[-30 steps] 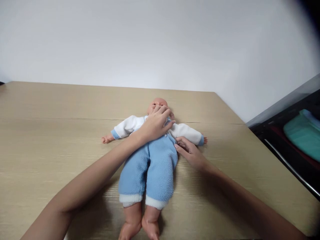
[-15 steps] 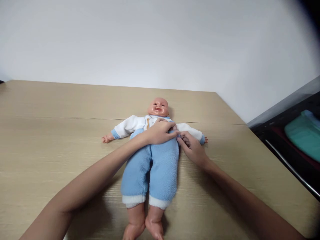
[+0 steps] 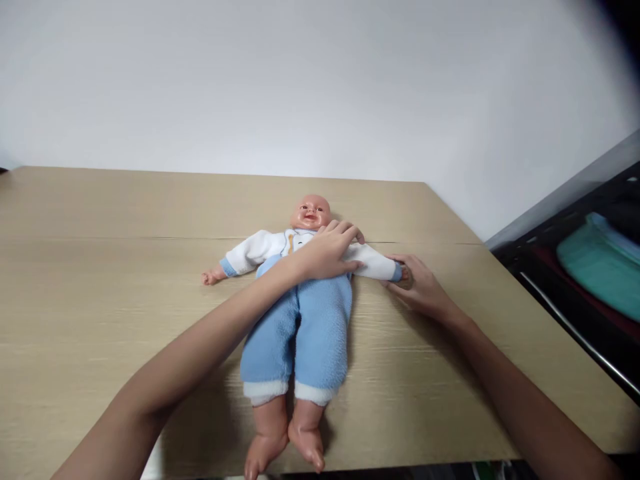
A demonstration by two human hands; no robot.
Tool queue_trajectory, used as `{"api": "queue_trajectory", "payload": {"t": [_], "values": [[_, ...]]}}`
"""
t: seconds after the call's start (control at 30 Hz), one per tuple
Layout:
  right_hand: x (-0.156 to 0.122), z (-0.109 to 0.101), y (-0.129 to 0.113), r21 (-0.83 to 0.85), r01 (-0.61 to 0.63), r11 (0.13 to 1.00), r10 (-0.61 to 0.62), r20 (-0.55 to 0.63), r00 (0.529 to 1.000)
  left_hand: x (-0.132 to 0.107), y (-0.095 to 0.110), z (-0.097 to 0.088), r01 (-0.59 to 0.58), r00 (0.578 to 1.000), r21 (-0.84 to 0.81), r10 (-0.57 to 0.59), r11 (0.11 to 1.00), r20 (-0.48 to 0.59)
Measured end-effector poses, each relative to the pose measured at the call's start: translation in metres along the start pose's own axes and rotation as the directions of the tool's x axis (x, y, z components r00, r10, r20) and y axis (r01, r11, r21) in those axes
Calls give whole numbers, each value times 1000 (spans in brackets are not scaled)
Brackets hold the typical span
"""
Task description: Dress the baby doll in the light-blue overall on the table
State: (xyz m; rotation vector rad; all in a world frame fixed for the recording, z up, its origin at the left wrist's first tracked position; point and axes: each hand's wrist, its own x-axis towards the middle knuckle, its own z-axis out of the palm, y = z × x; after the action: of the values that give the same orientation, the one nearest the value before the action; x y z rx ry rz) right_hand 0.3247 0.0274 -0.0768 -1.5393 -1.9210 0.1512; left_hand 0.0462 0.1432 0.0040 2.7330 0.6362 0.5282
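Note:
A baby doll with a bald head lies face up, its feet toward me. It wears blue fleece trousers with white cuffs and a white top with blue cuffs. My left hand lies across the chest at the shoulder on the right side. Its fingers are spread, with the thumb below the sleeve and the fingertips above. At the end of the stretched-out white sleeve, my right hand is closed round the doll's hand and the blue cuff. Part of the doll's hand is hidden.
The wooden table has a seam running across it, and a pale wall stands behind. On the right, beyond the table edge, a green item lies on something dark.
My right hand has let go of the clothing at the doll's side and moved right to its hand. My left hand's fingers have spread over the shoulder. The doll's right-side sleeve now stretches straighter.

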Motion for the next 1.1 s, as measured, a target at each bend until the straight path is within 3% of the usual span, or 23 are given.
{"api": "queue_trajectory", "payload": {"t": [0.17, 0.27, 0.33, 0.43, 0.5, 0.57, 0.63, 0.73, 0.8, 1.0, 1.1], "values": [[-1, -1, -11, 330, -143, 933, 181, -88, 980, 18, 3, 11, 14, 986, 29, -19, 999, 164], [0, 6, -29, 568, -136, 811, 241, -113, 964, 15, -1, 20, -9, 993, 36, 5, 999, 122], [-2, 12, -37, 633, -116, 765, 251, -128, 959, 11, -5, 22, -23, 999, -4, 23, 1000, 43], [-7, 22, -40, 607, -207, 767, 294, -45, 955, 3, -10, 21, -36, 996, -161, 23, 986, -83], [-10, 28, -41, 490, -245, 837, 260, 39, 965, -2, -12, 17, -31, 987, -299, -18, 954, -160], [-11, 34, -46, 347, -168, 923, 143, 95, 985, -7, -13, 12, -18, 974, -422, -80, 906, -212], [-10, 41, -57, 292, -44, 955, 4, 136, 991, -10, -14, 7, 6, 956, -507, -154, 862, -250], [-3, 55, -79, 362, 22, 932, -100, 197, 975, -15, -17, 2, 25, 913, -593, -260, 805, -314], [4, 65, -93, 464, -4, 886, -118, 233, 965, -19, -21, 0, 2, 878, -658, -316, 753, -359], [32, 95, -121, 792, -276, 545, 71, 284, 956, -31, -41, -7, -112, 725, -836, -532, 537, -438], [51, 104, -133, 796, -262, 545, 77, 263, 962, -35, -53, -11, -161, 657, -877, -614, 453, -438]]}}
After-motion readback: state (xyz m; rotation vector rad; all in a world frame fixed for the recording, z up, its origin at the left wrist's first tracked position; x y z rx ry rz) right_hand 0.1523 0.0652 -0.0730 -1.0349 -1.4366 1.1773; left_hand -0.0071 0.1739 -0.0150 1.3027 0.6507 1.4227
